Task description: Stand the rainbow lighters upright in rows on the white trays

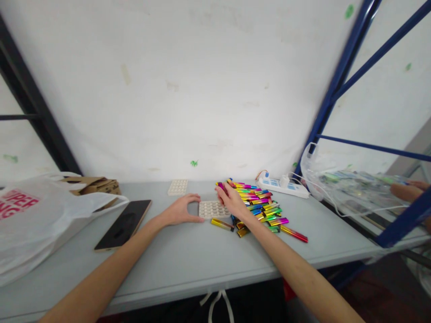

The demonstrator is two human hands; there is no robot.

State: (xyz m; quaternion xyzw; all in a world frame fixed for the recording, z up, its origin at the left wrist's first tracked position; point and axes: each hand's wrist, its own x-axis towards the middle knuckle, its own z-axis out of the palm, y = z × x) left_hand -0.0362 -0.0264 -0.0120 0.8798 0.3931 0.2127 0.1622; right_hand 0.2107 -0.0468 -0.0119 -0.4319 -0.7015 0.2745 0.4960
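Observation:
A small white tray with rows of round holes (213, 209) lies on the grey desk. My left hand (182, 210) grips its left end, thumb at the near corner and fingers at the far corner. Over the tray's right end, my right hand (232, 199) is closed on a shiny magenta tube (220, 185), partly hidden by the fingers. Right beside that hand spreads a pile of metallic-coloured tubes (266, 208) with dark ends. One gold tube (222, 224) lies apart, just in front of the tray.
A second white tray (178, 187) lies farther back. On the left are a dark phone (124, 224), a white plastic bag (40, 220) and cardboard (97, 184). A power strip (284, 187) sits behind the pile. Beyond the blue frame (332, 98), another person's hand (409, 190) shows.

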